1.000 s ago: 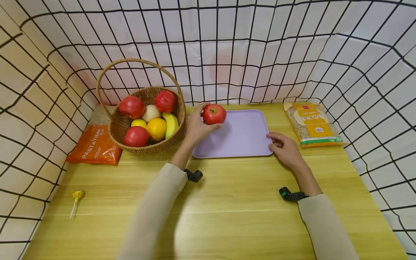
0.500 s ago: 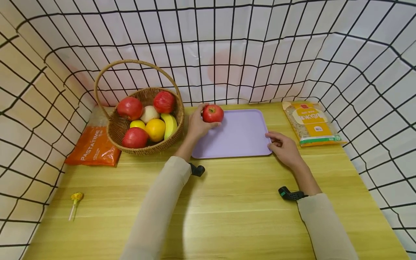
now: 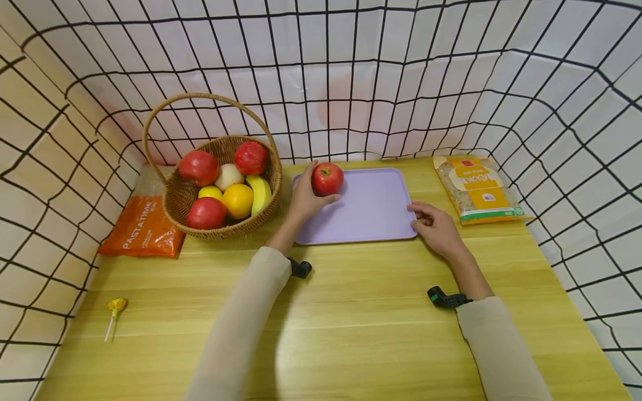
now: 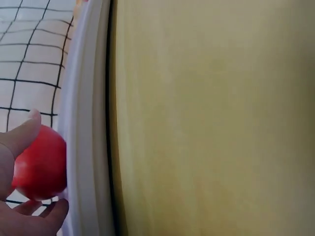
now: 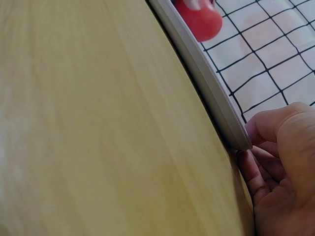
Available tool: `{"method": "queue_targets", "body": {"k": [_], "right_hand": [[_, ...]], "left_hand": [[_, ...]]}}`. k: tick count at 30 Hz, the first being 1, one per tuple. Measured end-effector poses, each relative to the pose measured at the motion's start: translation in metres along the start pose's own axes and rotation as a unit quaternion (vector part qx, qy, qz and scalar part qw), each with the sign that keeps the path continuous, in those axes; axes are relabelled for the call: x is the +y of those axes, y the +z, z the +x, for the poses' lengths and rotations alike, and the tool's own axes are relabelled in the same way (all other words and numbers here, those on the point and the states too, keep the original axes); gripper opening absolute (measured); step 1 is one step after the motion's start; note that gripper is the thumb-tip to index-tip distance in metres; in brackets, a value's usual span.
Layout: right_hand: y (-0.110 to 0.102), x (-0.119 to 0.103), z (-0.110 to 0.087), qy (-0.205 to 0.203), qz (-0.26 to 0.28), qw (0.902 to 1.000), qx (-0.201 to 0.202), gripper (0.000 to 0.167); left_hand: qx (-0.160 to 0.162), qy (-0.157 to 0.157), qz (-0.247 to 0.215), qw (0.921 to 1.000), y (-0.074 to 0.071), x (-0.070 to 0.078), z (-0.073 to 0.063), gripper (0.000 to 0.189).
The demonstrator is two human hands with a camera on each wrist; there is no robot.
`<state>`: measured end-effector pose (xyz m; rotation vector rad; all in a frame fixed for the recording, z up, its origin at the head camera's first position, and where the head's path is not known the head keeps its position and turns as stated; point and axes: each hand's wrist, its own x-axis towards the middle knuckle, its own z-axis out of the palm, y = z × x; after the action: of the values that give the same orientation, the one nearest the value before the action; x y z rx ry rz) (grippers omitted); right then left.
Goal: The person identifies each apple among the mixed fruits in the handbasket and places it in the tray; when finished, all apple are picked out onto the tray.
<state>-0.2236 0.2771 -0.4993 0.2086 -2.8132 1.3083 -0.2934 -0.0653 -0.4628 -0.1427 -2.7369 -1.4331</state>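
Observation:
My left hand (image 3: 306, 197) is curled round a red apple (image 3: 328, 179) over the left part of a lilac tray (image 3: 373, 206). In the left wrist view, the apple (image 4: 42, 164) sits right at the tray's surface, with the thumb across it and other fingers curled beside the tray. At the tray's right edge my right hand (image 3: 436, 228) pinches the rim. The right wrist view shows the thumb over that rim and curled fingers of the right hand (image 5: 290, 167) under it.
Left of the tray stands a wicker basket (image 3: 273, 209) of several fruits, overlapping an orange PASTATIME bag (image 3: 145, 228). A yellow lollipop (image 3: 117, 304) lies at front left. A yellow food packet (image 3: 478, 189) lies at back right. Black-gridded white cloth (image 3: 346, 83) encloses the table.
The left hand has brought the apple slightly down toward the tray. The right hand keeps its place at the tray's edge. The head view has shifted a little.

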Motion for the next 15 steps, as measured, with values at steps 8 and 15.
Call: {"method": "queue_targets", "body": {"k": [8,15], "right_hand": [[0.001,-0.003,0.000,-0.003,0.005,1.0000,-0.001,0.041],[-0.001,-0.003,-0.003,0.002,0.003,1.0000,-0.005,0.041]], "left_hand": [[-0.008,0.025,0.004,0.9996,-0.026,0.012,-0.027,0.112],[-0.021,0.075,-0.020,0.9968,-0.056,0.033,-0.052,0.098]]}}
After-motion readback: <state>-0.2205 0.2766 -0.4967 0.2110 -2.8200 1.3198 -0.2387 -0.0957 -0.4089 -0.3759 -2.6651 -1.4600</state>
